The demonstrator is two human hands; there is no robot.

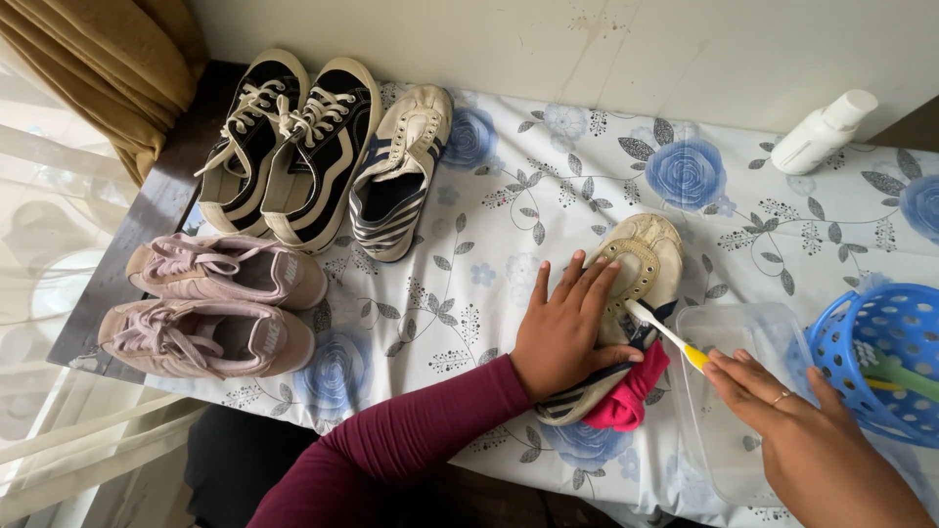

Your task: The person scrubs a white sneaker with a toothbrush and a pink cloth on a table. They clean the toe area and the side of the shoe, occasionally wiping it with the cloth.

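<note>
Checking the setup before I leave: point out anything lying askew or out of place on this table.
The white bottle lies on its side near the wall. One cream striped shoe stands apart from its mate, which the left hand holds beside a red cloth. Nothing looks spilled.

2 pink sneakers [210, 308], 2 black sneakers [293, 147], a white bottle [822, 132] and a blue basket [875, 357] on the floral cloth [548, 186]
</note>
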